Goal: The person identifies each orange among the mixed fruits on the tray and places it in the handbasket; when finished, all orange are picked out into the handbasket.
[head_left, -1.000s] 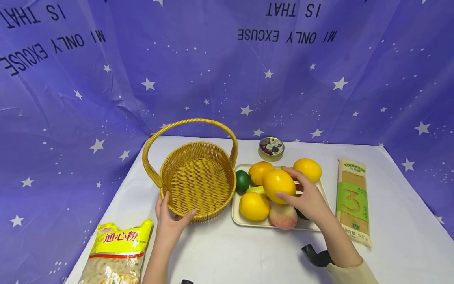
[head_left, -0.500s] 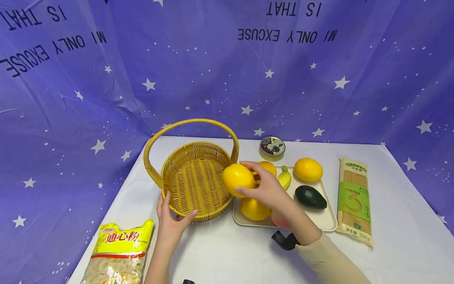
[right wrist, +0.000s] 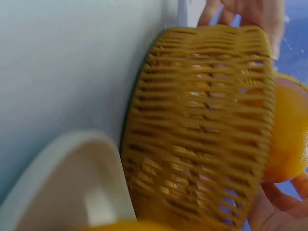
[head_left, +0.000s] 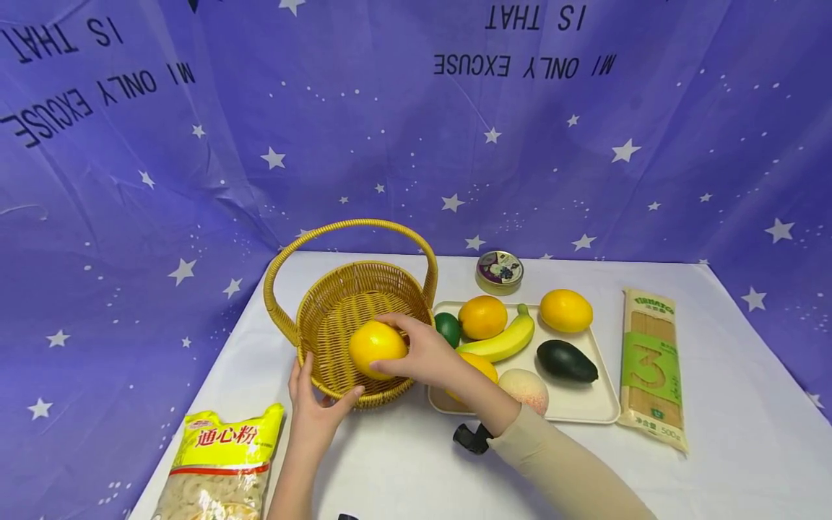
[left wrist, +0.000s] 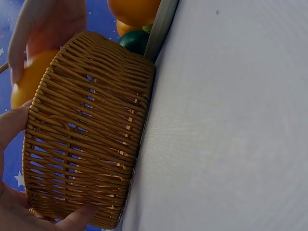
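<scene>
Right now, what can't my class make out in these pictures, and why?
Head: part of the held fruit, behind the right hand.
Head: the bottom end of the bag, cut off by the lower edge.
Head: any small print on the tin, too small.
Left wrist: part of the held fruit, behind the basket.
Right wrist: the yellow thing, blurred and cut off below.

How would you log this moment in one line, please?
right hand: holds rounded yellow fruit at mouth of golden wicker basket | left hand: grips basket's near side | cream rectangular tray: bears curved yellow banana
</scene>
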`<state>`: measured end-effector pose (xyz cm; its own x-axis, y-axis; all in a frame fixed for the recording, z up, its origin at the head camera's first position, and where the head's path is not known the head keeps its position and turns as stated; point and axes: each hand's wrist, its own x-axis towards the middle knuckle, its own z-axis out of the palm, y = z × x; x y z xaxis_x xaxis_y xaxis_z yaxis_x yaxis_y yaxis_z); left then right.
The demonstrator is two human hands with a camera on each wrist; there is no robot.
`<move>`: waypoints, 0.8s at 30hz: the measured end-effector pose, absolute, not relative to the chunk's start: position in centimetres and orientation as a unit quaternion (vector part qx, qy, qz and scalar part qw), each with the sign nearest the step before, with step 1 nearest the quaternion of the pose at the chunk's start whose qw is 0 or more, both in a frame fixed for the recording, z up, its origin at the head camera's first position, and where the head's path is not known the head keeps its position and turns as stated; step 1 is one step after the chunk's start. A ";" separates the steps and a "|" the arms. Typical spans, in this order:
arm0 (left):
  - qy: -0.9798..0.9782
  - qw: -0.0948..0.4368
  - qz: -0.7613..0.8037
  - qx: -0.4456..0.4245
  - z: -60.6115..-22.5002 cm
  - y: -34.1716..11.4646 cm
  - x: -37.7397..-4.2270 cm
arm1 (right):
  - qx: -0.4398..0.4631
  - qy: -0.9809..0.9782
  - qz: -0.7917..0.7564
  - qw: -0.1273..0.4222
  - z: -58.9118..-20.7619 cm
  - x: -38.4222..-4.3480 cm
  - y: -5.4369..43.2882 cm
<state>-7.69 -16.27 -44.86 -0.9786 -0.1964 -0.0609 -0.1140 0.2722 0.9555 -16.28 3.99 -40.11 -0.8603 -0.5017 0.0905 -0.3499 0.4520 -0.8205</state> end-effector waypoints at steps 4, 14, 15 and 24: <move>-0.797 0.039 -0.595 0.093 -45.0 -16.2 -7.7 | -0.261 0.853 -0.442 0.090 -40.7 -16.7 2.5; -0.798 0.047 -0.594 0.088 -45.0 -16.3 -7.7 | -0.276 0.864 -0.409 0.101 -41.7 -17.4 -0.1; -0.798 0.047 -0.594 0.087 -45.0 -16.3 -7.7 | -0.277 0.865 -0.406 0.102 -41.8 -17.4 -0.3; -0.803 0.042 -0.588 0.084 -45.1 -16.4 -7.7 | -0.285 0.872 -0.379 0.118 -42.4 -17.3 -1.2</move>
<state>-7.72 -16.39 -45.06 -0.9824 -0.1842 -0.0311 -0.0852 0.2933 0.9522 -17.34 -1.18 -42.38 -0.8099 -0.5865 0.0102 -0.4077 0.5503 -0.7286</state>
